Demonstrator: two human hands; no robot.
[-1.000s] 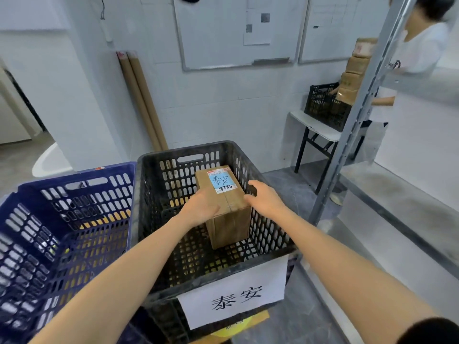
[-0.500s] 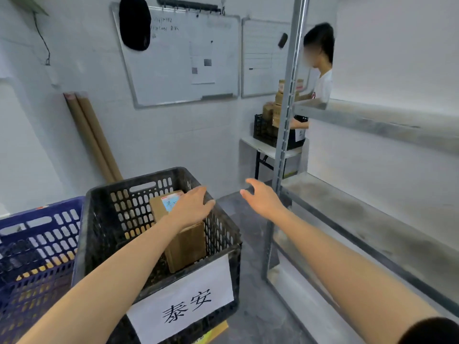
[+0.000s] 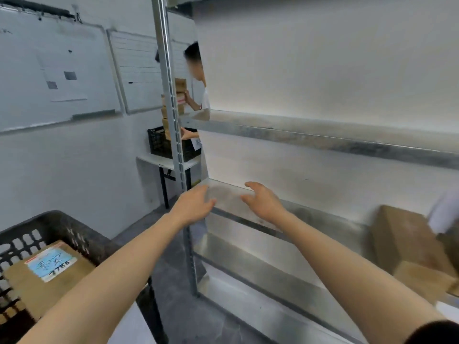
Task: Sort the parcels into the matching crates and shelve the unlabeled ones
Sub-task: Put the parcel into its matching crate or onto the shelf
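Note:
A brown parcel with a blue handwritten label lies in the black crate at the lower left. My left hand and my right hand are both held out in the air, fingers relaxed and holding nothing, in front of the metal shelf. Brown cardboard parcels sit on that shelf at the far right, blurred.
The shelf unit's steel upright stands just behind my left hand. An upper shelf board runs across. Beyond, a person handles stacked boxes over another black crate on a small white table. Whiteboards hang on the left wall.
Both hands let go of the labelled parcel, leaving it in the black crate, and swung right toward the shelf. My view turned right with them.

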